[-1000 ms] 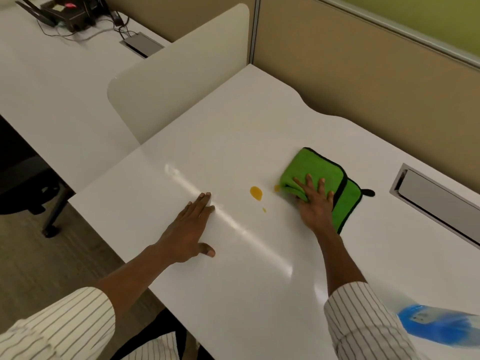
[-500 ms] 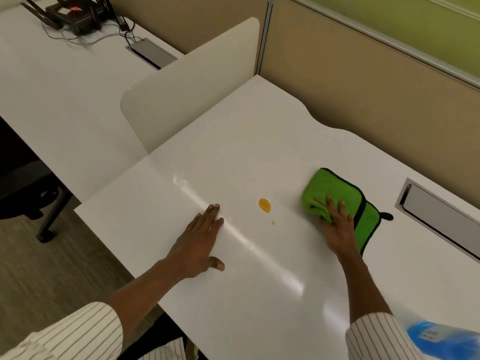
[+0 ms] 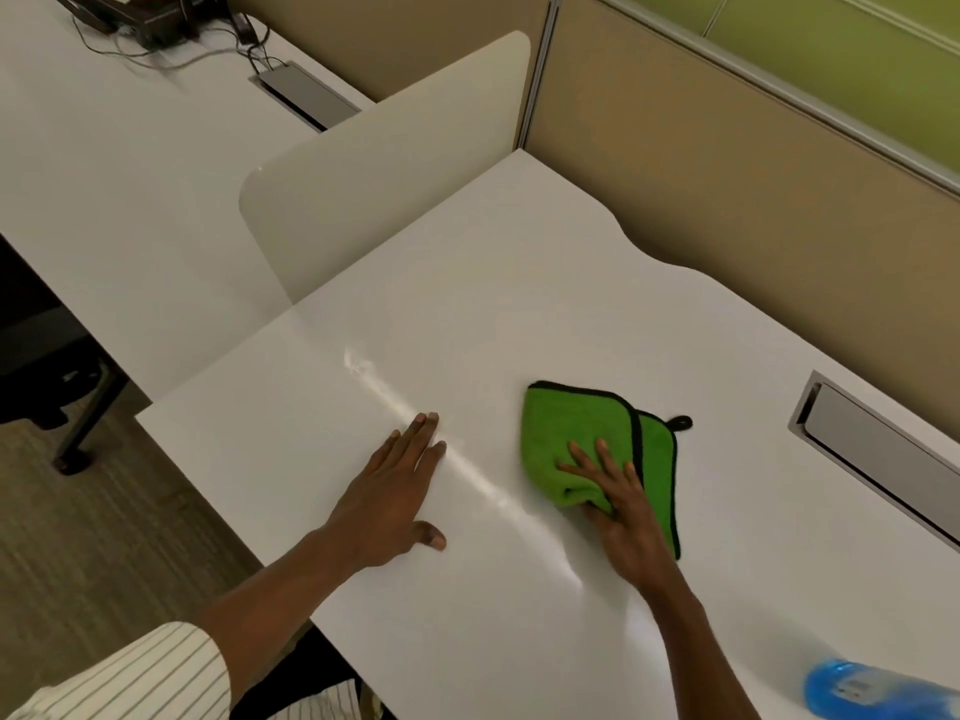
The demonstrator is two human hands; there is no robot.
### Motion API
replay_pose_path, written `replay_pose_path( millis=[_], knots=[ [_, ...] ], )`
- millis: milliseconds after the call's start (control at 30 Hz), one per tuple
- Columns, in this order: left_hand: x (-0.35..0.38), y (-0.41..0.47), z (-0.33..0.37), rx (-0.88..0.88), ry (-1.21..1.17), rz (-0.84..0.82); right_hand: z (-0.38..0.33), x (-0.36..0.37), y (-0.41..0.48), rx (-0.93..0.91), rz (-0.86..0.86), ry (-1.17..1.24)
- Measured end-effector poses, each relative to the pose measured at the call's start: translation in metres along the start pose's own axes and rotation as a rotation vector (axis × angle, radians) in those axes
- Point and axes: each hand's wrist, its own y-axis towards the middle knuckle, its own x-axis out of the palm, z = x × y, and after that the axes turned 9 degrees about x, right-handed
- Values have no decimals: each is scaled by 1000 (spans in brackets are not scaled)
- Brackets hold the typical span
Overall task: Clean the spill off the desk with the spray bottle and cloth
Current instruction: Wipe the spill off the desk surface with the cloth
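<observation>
A folded green cloth (image 3: 576, 433) with black trim lies on the white desk (image 3: 467, 314). My right hand (image 3: 618, 506) presses on its near edge, fingers spread and the thumb curled under the fold. My left hand (image 3: 389, 491) rests flat on the desk to the left of the cloth, palm down, holding nothing. No orange spill shows on the desk; the cloth covers the spot where it lay. The blue spray bottle (image 3: 878, 691) lies at the bottom right corner, blurred and partly cut off.
A grey cable hatch (image 3: 878, 454) is set into the desk at the right. A white divider panel (image 3: 384, 163) separates a neighbouring desk (image 3: 104, 163) bearing a black device with cables (image 3: 150, 18). Beige partition walls stand behind. The desk's near-left edge drops to the floor.
My right hand slid the cloth leftward over the orange spill, which is no longer visible. My left hand has stayed flat in place.
</observation>
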Motion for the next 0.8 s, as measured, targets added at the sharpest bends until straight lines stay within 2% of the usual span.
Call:
replay_pose_path(
  millis=[133,233,400,600,700,800],
  knots=[
    [0,0,0,-1,20,-15,4,-16,34,164,144,33],
    [0,1,0,1,32,-22,-11,-17,75,257,170,-123],
    [1,1,0,5,21,-14,-44,3,95,181,48,-209],
    [1,1,-1,6,36,-16,-42,26,17,-32,-72,-46],
    [-1,1,1,4,48,-29,-24,15,5,-10,-15,-25],
    [-5,-1,3,-1,52,-45,-22,8,31,115,130,-63]
  ],
)
